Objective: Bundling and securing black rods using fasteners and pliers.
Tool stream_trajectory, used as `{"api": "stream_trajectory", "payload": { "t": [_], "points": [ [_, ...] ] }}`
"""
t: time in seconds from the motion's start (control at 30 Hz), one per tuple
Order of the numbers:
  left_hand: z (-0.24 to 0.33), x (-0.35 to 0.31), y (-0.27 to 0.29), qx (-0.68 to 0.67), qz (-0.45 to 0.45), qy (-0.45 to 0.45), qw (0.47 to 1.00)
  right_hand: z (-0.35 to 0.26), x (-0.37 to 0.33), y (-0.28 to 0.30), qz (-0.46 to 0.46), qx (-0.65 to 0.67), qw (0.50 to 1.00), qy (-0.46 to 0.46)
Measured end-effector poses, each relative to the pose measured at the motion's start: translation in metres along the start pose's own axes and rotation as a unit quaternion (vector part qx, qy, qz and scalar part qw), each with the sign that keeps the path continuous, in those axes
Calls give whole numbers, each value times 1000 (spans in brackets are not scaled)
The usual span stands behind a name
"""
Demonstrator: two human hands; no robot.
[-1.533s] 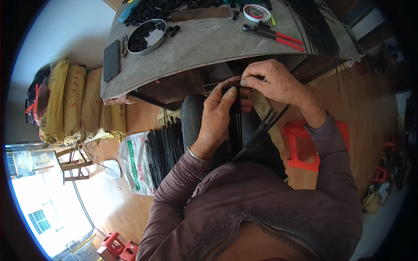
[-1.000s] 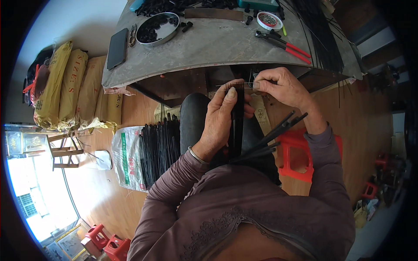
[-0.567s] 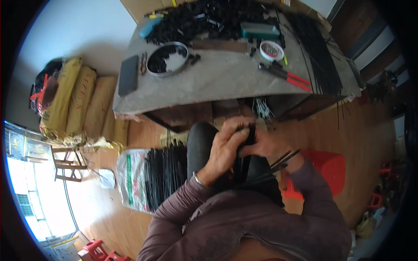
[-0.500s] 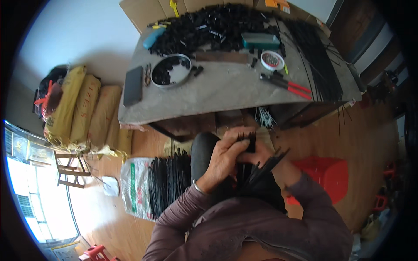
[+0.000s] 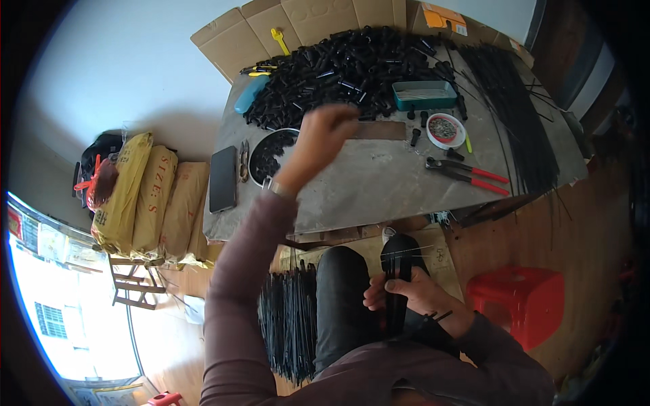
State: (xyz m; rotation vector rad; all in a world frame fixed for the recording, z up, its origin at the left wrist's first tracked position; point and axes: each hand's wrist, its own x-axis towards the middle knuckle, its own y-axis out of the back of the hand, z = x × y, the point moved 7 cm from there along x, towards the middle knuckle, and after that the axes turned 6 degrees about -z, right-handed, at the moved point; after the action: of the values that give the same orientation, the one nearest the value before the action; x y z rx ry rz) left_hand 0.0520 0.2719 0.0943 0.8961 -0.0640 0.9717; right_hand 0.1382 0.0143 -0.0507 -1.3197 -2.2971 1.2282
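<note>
My left hand [image 5: 318, 145] reaches over the table just in front of a heap of small black tubular parts [image 5: 338, 74], close to a round metal pan [image 5: 252, 159] with black pieces in it. Its fingers look curled but are smeared, and whether they hold anything cannot be made out. Above my lap, my right hand [image 5: 418, 296] is closed around a bundle of thin black strips [image 5: 398, 298], thumb across the front. Thin pale wires stick out sideways near the bundle's upper end. One short black piece juts out by the right wrist.
On the table lie red-handled cutters [image 5: 477, 178], a white tub of small metal bits [image 5: 445, 130], a green box [image 5: 424, 95], a dark tablet-like slab [image 5: 223, 179] and long black strips [image 5: 511, 108]. More black strips [image 5: 288, 318] stand beside my left leg. A red stool [image 5: 521, 304] is at right.
My left hand has left the bundle and moved up and forward over the table. My right hand keeps the bundle above my lap. The view has shifted, showing more of the table.
</note>
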Motion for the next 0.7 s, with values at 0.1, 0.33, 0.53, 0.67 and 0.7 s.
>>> {"api": "stream_trajectory", "payload": {
  "t": [0.1,0.33,0.53,0.67,0.7],
  "points": [
    [-46,79,-1,255,35,-74,963,-2,10,9,18,24,1000,9],
    [-81,129,-35,451,-12,-120,884,-5,20,33,24,25,999,24],
    [-78,126,-12,146,46,24,988,-9,21,41,25,32,999,17],
    [-109,107,-39,189,-40,46,980,-8,21,33,-1,25,999,22],
    [-109,104,-44,244,-21,38,969,-5,21,36,6,11,1000,14]
  ]
}}
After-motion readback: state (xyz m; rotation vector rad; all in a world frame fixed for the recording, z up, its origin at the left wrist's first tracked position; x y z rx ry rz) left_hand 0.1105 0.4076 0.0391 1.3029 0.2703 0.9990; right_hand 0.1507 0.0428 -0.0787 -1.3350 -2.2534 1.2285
